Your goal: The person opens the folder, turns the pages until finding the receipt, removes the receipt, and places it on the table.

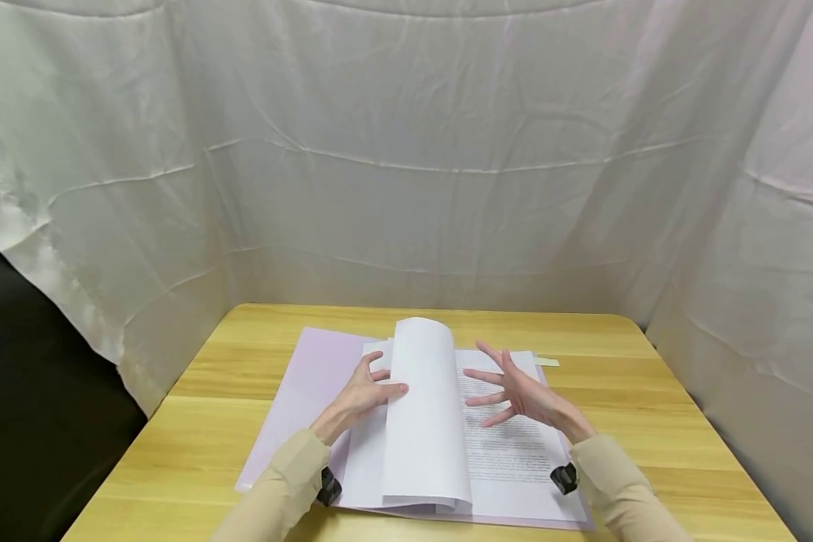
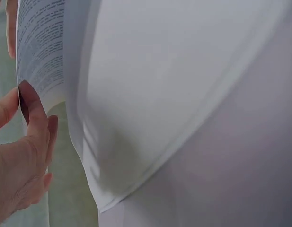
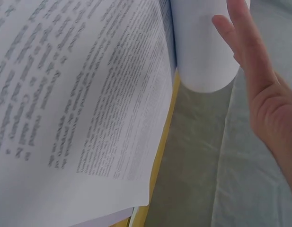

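A lilac folder (image 1: 294, 406) lies open on the table with a stack of white printed sheets in it. Near the middle, a page (image 1: 423, 421) stands curled up, bowed over toward the left. My left hand (image 1: 360, 393) pinches its left edge between thumb and fingers; the left wrist view shows print on the page's inner side (image 2: 41, 42). Over the printed sheet (image 1: 508, 455) on the right, my right hand (image 1: 523, 391) hovers with fingers spread, holding nothing. In the right wrist view its fingers (image 3: 254, 52) overlap the curled page (image 3: 205, 52).
A pale yellow-green tab (image 1: 547, 362) sticks out past the folder's upper right side. The wooden table (image 1: 657, 421) extends around the folder. Light grey cloth (image 1: 406, 203) hangs behind and at the sides, with a dark area (image 1: 34, 399) at left.
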The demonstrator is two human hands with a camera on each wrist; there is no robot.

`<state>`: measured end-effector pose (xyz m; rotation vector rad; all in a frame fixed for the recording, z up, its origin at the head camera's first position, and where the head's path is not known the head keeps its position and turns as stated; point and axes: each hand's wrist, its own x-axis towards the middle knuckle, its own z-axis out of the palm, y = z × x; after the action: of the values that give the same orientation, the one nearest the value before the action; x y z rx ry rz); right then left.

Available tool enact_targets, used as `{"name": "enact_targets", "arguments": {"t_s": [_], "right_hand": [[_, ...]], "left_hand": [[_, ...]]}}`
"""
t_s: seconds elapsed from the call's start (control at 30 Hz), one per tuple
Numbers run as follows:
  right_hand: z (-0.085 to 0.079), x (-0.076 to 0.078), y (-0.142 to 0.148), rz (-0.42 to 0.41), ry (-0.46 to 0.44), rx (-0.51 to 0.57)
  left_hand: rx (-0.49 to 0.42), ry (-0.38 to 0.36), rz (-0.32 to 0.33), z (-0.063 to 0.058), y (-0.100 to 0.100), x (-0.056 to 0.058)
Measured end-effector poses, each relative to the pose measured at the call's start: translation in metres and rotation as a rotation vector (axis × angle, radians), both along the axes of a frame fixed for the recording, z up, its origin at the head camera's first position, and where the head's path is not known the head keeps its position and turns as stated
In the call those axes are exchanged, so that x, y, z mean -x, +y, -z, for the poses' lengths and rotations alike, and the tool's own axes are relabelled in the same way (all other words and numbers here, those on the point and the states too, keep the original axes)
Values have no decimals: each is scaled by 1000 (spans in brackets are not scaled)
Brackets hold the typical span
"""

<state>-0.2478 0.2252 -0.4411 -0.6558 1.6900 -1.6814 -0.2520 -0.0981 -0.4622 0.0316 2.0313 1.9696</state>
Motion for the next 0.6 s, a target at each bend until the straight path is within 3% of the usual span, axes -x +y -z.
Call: {"name": "enact_targets", "arguments": {"t_s": [0.33, 0.6], "right_hand": [[6, 1, 10, 61, 35, -47], [12, -1, 19, 114, 42, -87]], "left_hand": [[98, -10, -41, 5, -8, 3], [202, 41, -61, 8, -17, 4]]}}
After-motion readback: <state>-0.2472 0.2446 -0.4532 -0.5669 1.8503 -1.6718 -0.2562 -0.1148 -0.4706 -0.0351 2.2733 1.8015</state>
